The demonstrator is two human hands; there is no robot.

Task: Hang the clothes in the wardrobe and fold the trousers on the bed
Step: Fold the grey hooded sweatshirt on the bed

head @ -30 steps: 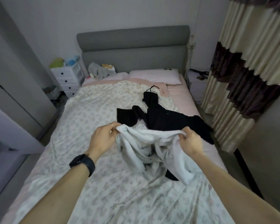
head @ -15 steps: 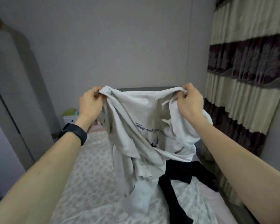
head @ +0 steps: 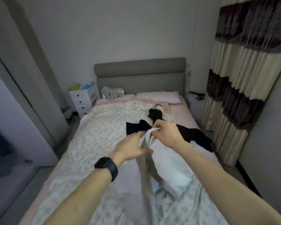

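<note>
Standing at the foot of a wide bed with floral sheet (head: 101, 135), with a grey wardrobe door (head: 23, 95) at 9 o'clock and a striped brown-and-cream curtain (head: 243, 78) at 3 o'clock.

Judged step: sorting out a crumpled white cotton top (head: 169, 159) ready for hanging. Held bunched at frame centre, with the lower end trailing toward 6 o'clock onto the sheet.

To do it well:
- Find both shoulder seams and pull them apart toward 9 and 3.
- Let the body drop straight.
- Keep clear of the black limp garment (head: 193, 135) lying just beyond at 1 o'clock.
- Fetch a hanger. Only a thin black hanger hook (head: 157, 106) seen, at 12 o'clock, apparently already inside that dark piece.

Left hand (head: 131, 146): thumb under and fingers (head: 139, 135) over a fold, gripping it; edges blurred.

Right hand (head: 167, 132): fingers curled, pinching the top edge. Just beside the left hand, nearly touching.

Look of the top: pale, thin, heavily creased, motion-smeared. No print readable. Probably limp and prone to sliding off narrow shoulders.
</note>
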